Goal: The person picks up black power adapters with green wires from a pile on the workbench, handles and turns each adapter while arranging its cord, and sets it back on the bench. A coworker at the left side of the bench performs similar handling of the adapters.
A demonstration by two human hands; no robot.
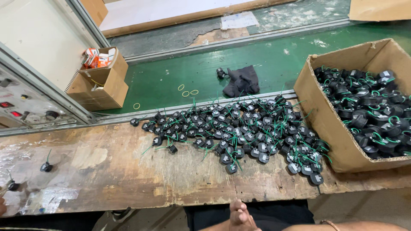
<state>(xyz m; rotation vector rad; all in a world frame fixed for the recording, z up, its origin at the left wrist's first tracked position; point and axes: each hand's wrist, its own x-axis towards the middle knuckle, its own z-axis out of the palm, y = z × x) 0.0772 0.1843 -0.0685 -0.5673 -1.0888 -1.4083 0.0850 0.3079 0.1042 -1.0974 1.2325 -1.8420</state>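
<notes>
My right hand [240, 216] rests low at the bottom edge, below the front of the wooden bench [128, 179]. Its fingers are closed together and nothing shows in them. The forearm, with a thin bracelet [329, 222], runs off to the right. Only a sliver of my left hand [1, 206] shows at the far left edge, close to a single black part with a wire [12, 186]. A wide heap of small round black parts with green wires [239, 132] lies on the bench, well above my right hand.
An open cardboard box [325, 124] full of the same parts stands at the right. A green conveyor belt [171, 81] behind holds a dark cloth [242, 80], rubber bands [187, 90] and a small carton [100, 81]. A control panel [21, 107] is at left. One stray part [46, 167] lies apart.
</notes>
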